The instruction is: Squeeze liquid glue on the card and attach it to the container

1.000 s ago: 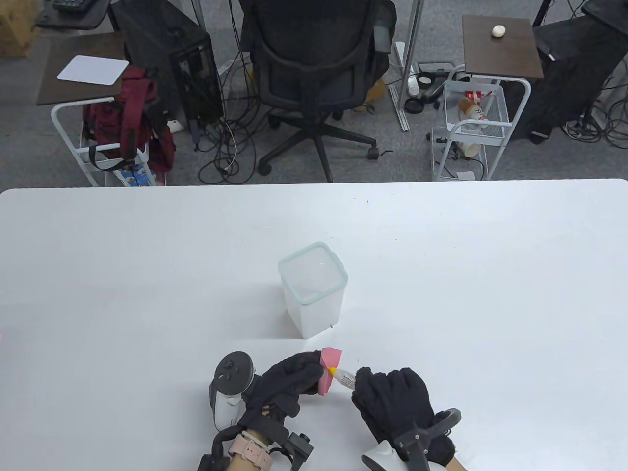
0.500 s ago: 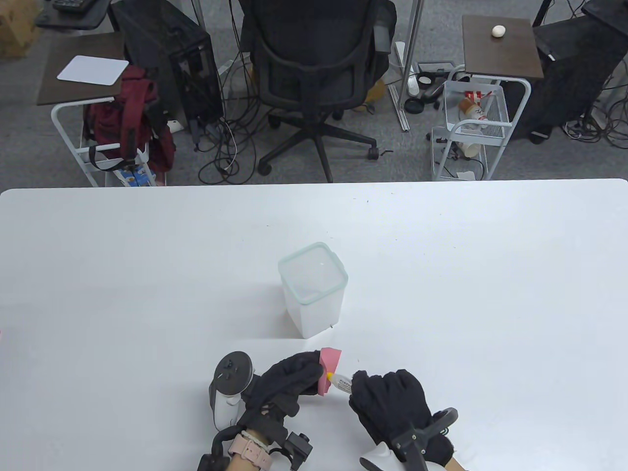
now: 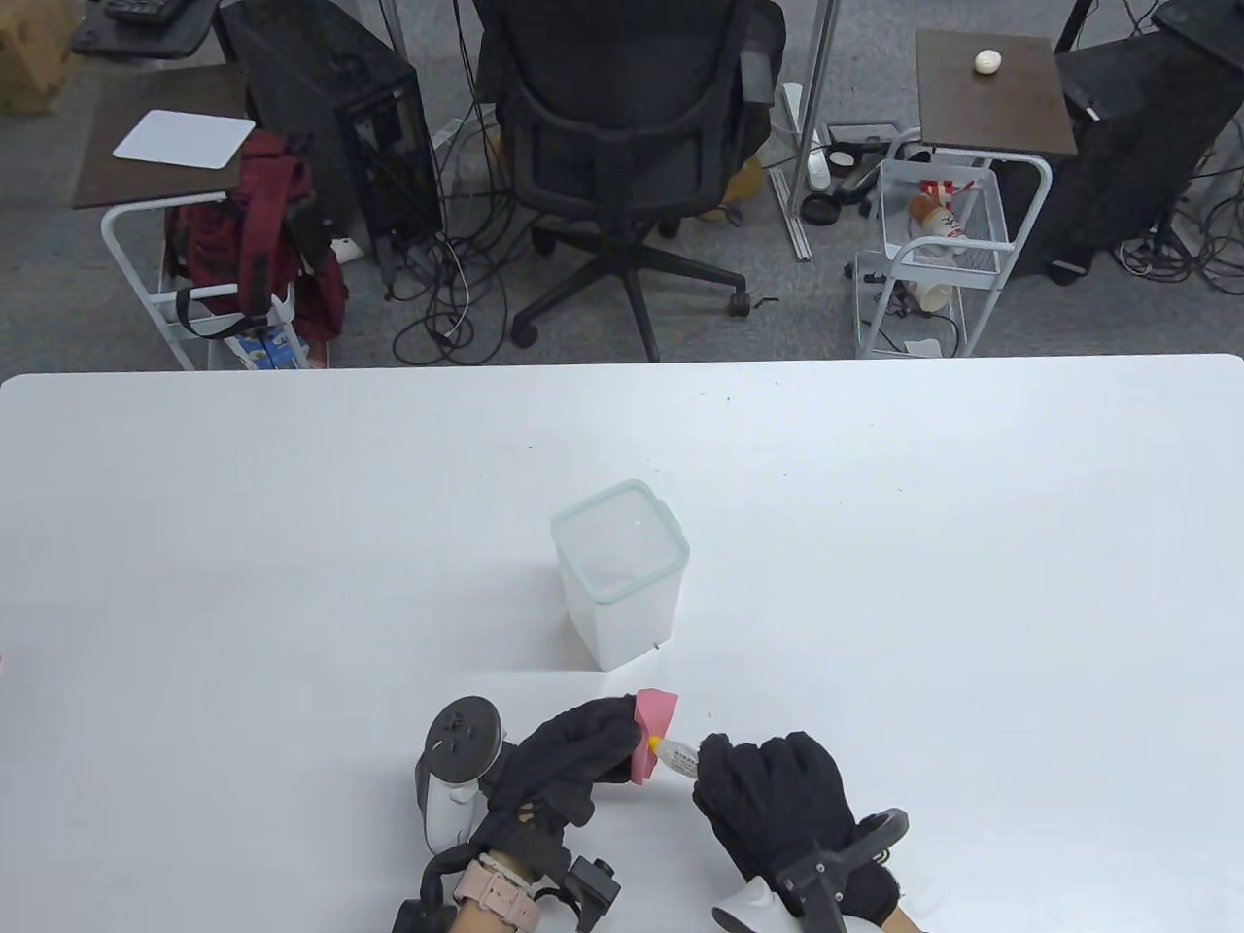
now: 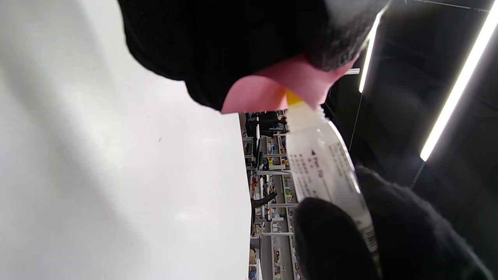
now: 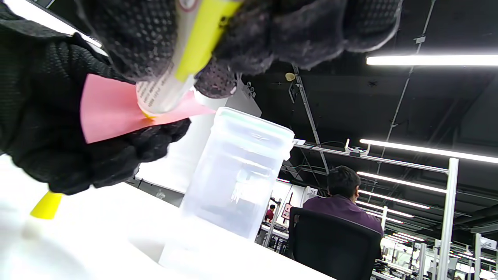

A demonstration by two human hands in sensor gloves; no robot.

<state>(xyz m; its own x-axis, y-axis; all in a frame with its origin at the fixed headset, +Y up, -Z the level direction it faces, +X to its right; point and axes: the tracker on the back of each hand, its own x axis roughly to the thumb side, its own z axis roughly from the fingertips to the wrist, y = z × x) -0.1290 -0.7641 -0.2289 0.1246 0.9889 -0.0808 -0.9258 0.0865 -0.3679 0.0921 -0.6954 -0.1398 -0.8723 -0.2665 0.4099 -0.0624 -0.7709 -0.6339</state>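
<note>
Left hand point(image 3: 573, 753) pinches the pink card point(image 3: 649, 734); right hand point(image 3: 777, 792) grips the glue point(image 3: 677, 754), its yellow tip against the card. Both gloves hide most of each. Only the right wrist view shows the container point(image 5: 237, 182) close behind and a yellow cap point(image 5: 46, 205) lying under the left hand.

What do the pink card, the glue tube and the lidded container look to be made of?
Pink card: thin matte paper or light cardstock; it curves in the left hand.
Glue tube: translucent soft-looking plastic, printed label, yellow nozzle.
Container: frosted, semi-clear rigid plastic; the lid's pale green rim is possibly a seal.
</note>
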